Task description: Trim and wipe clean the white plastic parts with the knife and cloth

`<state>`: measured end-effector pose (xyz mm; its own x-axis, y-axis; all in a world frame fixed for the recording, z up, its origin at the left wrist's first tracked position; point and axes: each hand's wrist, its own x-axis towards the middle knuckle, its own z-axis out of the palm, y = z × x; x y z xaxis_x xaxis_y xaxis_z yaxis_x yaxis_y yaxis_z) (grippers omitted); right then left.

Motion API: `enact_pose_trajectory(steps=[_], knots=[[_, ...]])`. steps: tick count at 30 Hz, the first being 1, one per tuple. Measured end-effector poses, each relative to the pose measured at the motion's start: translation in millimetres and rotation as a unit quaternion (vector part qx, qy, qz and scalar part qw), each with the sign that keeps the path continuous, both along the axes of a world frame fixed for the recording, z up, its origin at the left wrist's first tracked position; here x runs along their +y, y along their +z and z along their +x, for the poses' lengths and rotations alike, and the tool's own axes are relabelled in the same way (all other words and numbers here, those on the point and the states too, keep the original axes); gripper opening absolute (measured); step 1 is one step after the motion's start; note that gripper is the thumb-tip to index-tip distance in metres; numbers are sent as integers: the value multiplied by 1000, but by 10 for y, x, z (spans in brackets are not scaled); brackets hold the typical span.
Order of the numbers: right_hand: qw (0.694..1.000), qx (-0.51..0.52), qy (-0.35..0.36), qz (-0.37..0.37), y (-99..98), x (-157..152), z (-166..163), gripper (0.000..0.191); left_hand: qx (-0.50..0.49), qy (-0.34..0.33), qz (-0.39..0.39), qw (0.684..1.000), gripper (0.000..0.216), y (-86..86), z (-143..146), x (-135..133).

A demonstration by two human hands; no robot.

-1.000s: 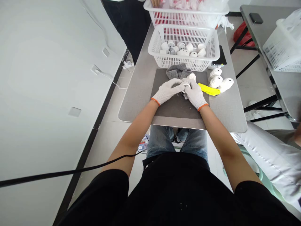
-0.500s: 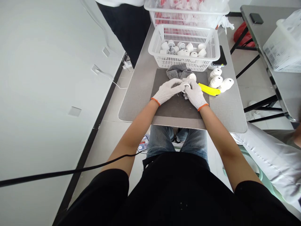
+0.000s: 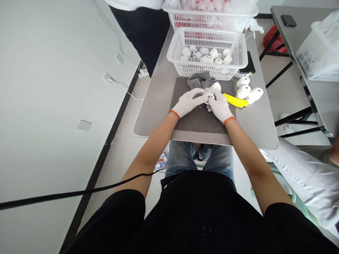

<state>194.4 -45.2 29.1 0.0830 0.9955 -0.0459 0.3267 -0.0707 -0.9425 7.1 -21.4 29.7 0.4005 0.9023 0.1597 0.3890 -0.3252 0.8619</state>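
Note:
White knit gloves with orange cuffs cover both hands. My left hand (image 3: 190, 101) and my right hand (image 3: 218, 105) meet above the dark mat (image 3: 201, 121), their fingers closed around a small round white part (image 3: 209, 95). Much of that part is hidden by the gloves. Just beyond the fingers sits another white round piece (image 3: 216, 86), beside a crumpled grey cloth (image 3: 198, 80). To the right of my right hand lies a yellow tool with a toothed edge (image 3: 235, 101), perhaps a cutter handle. Several white ribbed parts (image 3: 243, 91) rest past it.
A white plastic basket (image 3: 176, 65) with several white parts stands at the table's far side, a fuller basket (image 3: 212, 17) behind it. A black phone (image 3: 249, 63) lies right of the basket. Another person's dark-clothed leg (image 3: 143, 31) is at the back left. A second table (image 3: 304, 21) stands right.

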Motion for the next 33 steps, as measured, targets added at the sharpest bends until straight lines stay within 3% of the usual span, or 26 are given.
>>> enact_pose_trajectory(steps=[10, 33], knots=[[1000, 7, 14, -2, 2, 10, 6, 39, 20, 8, -3, 1000, 44, 87, 8, -63], [1000, -1, 14, 1, -1, -3, 16, 42, 21, 11, -7, 1000, 45, 40, 14, -24]])
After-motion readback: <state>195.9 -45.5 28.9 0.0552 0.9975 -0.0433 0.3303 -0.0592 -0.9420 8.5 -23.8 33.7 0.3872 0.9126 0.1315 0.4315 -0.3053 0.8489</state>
